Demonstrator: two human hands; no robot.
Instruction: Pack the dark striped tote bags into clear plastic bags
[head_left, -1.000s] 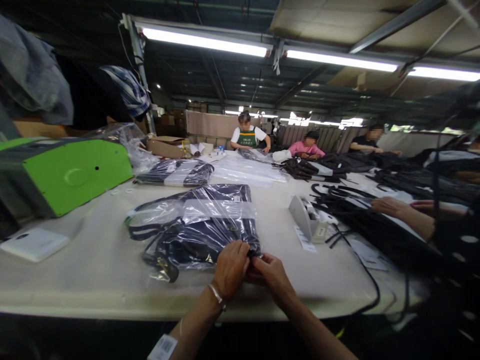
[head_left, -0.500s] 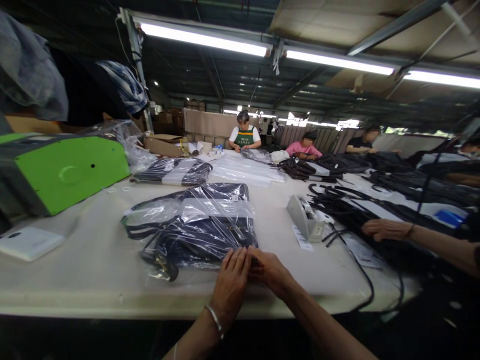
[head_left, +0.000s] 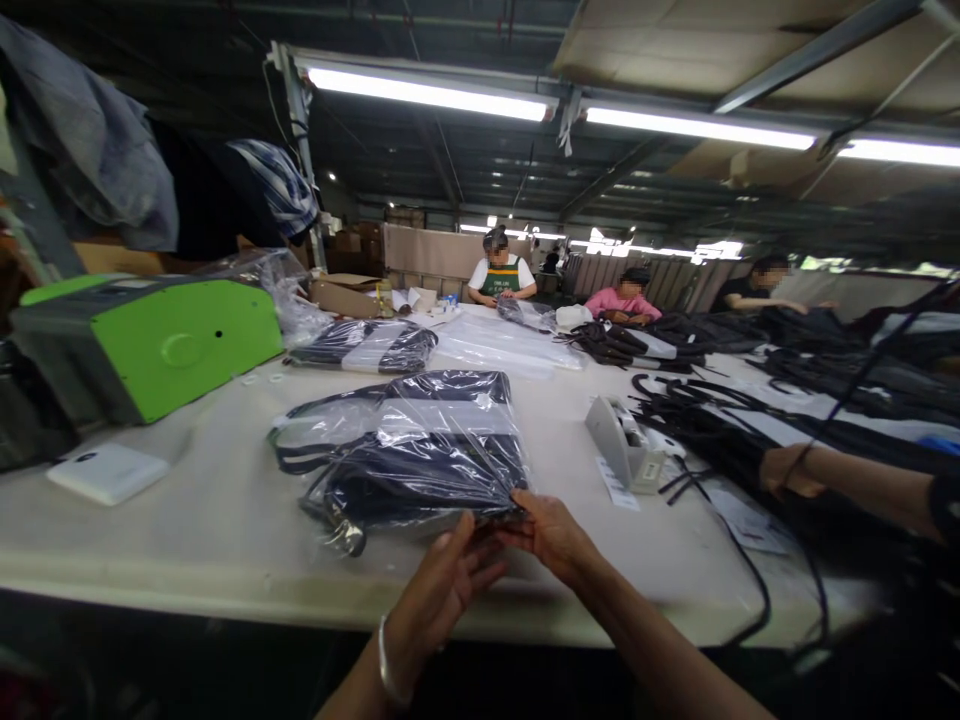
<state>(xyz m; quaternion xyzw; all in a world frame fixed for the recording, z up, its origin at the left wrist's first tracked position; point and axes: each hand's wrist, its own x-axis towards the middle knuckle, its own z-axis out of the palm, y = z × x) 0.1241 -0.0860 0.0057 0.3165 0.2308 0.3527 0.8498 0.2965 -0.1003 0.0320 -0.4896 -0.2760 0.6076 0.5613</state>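
A dark bag with straps lies on the pale table in a clear plastic sleeve, a light band across its middle. At its near right corner, my right hand pinches the plastic-covered edge between thumb and fingers. Beside it, my left hand, with a silver bangle at the wrist, turns palm up with fingers apart just below the near edge. Whether its fingertips touch the plastic I cannot tell.
A green-sided machine and a white device stand left. Behind lies another wrapped bag. A tape dispenser stands right, near a co-worker's hand on dark strapped goods. Co-workers sit farther back.
My left hand has come off the bag's near right corner and opened, turning palm up. My right hand stays at that corner. The view has shifted slightly left.
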